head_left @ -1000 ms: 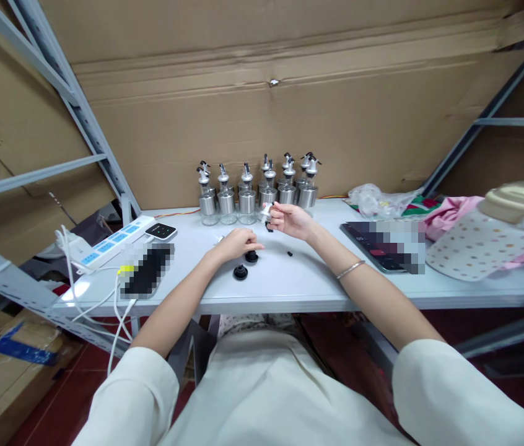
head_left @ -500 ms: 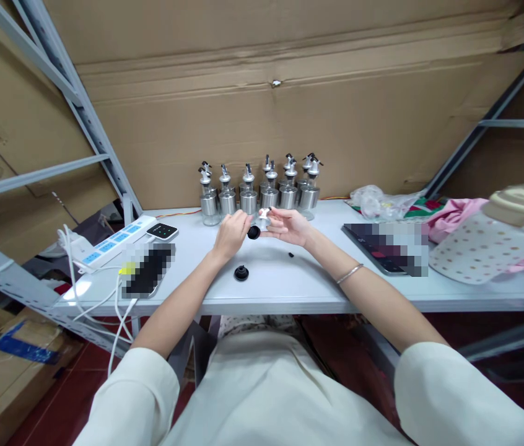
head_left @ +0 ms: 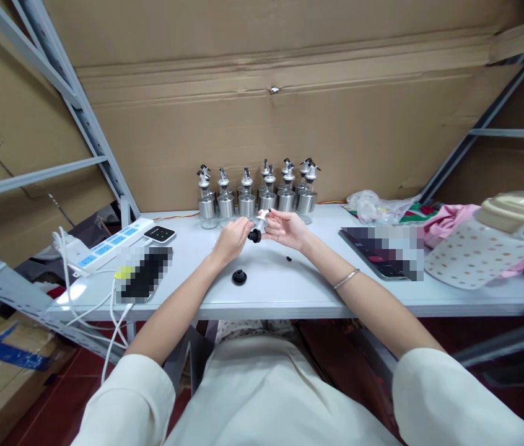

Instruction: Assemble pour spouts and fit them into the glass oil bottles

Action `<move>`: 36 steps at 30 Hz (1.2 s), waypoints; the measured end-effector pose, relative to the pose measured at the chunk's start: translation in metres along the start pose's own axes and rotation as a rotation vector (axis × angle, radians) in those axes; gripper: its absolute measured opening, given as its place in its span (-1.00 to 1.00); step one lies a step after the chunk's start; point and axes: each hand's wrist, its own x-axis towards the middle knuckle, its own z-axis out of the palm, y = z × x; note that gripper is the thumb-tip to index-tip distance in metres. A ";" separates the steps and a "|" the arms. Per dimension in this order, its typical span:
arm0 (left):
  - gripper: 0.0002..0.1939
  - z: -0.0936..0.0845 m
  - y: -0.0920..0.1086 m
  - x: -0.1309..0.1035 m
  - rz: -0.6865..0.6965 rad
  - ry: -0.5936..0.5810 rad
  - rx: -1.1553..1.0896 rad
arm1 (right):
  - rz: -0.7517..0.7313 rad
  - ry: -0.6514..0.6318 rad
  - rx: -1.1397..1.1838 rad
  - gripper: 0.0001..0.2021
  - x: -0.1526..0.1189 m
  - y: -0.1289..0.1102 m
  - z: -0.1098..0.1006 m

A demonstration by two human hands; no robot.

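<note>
A white pour spout [head_left: 262,218] with a black stopper [head_left: 255,236] at its lower end is held between my two hands, above the middle of the table. The fingers of my right hand [head_left: 288,230] are closed on the white spout. My left hand [head_left: 235,240] is closed beside the black stopper; what its fingertips pinch is too small to make out. A loose black stopper [head_left: 239,277] lies on the table nearer to me, and a tiny black piece [head_left: 288,259] lies to its right.
Several steel-and-glass bottles [head_left: 246,204] with spouts stand along the back of the table [head_left: 262,292]. On the left are a power strip [head_left: 112,245], a white device [head_left: 160,234] and a phone [head_left: 144,275]. A tablet [head_left: 378,251], plastic bag [head_left: 376,206] and dotted container [head_left: 471,251] are right.
The black stopper between my hands has tilted, and its ribbed side now shows instead of its round face. The view has shifted slightly.
</note>
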 end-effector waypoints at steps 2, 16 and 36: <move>-0.65 -0.001 0.002 -0.002 -0.023 -0.009 -0.101 | -0.016 0.015 0.017 -0.68 -0.001 -0.003 -0.002; -0.73 0.000 0.002 -0.002 0.037 -0.106 -0.223 | -0.088 0.024 0.047 -0.68 0.000 -0.012 -0.020; -0.77 0.005 -0.003 -0.001 0.165 -0.145 -0.246 | -0.053 0.025 -0.044 -0.80 0.002 -0.010 -0.020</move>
